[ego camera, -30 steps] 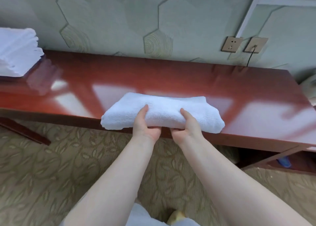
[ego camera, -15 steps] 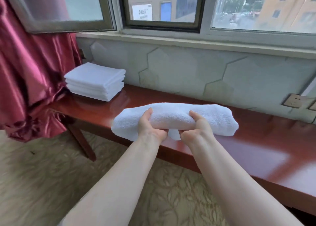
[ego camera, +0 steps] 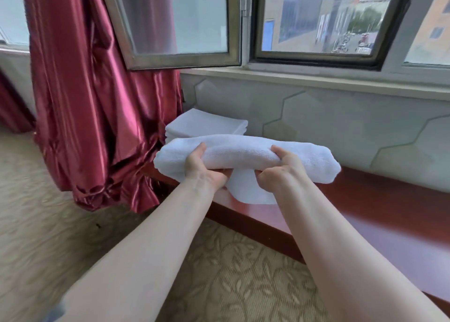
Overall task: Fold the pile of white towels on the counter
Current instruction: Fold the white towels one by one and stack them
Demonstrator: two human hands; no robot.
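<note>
A folded white towel [ego camera: 241,152] hangs in the air above the red-brown counter [ego camera: 379,200], held level between both hands. My left hand [ego camera: 203,169] grips it left of the middle, thumb on top and fingers underneath. My right hand [ego camera: 280,169] grips it right of the middle the same way. A loose flap of the towel sags below between the hands. Behind it, a stack of folded white towels [ego camera: 207,124] sits at the counter's far left end, against the wall; its lower part is hidden by the held towel.
A red satin curtain [ego camera: 97,117] hangs to the floor just left of the stack. An opened window sash [ego camera: 175,24] juts in above the stack. The wall and sill [ego camera: 316,80] run behind the counter. Patterned carpet [ego camera: 231,273] lies below.
The towel was lifted off the counter and carried left toward the stack. The view swung left and up with it, bringing the curtain and window in. Both grips are unchanged.
</note>
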